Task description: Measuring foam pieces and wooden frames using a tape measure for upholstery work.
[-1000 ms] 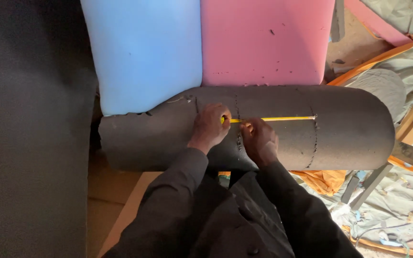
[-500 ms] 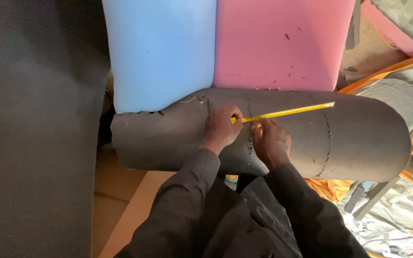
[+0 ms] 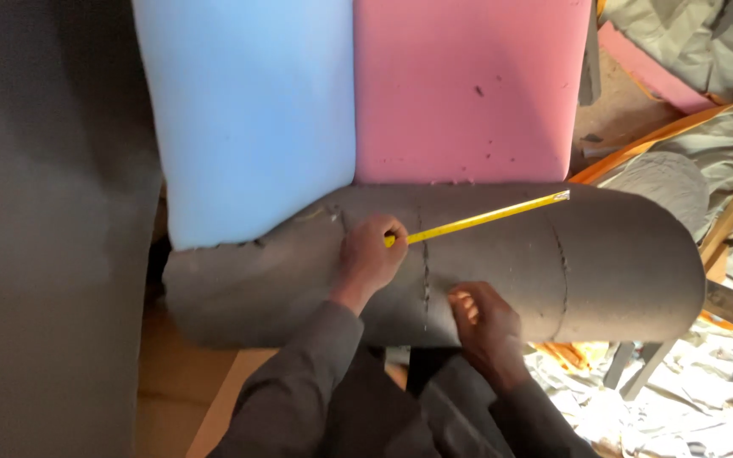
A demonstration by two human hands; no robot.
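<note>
Left hand [image 3: 371, 254] gripping tape measure [image 3: 478, 218] (yellow)

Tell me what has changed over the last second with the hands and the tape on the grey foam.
The right hand let go of the yellow tape measure and dropped lower on the grey foam roll. The tape's free end tilted upward, away from the person. The left hand still grips the tape case; the blue and pink foam blocks stayed put.

Matt grey foam roll [image 3: 485, 263], slightly rough, scored seams. Thin glossy yellow tape measure [image 3: 477, 219]. At 12 o'clock: porous matt blue foam slab [image 3: 248, 119], pink foam slab [image 3: 468, 85].
</note>
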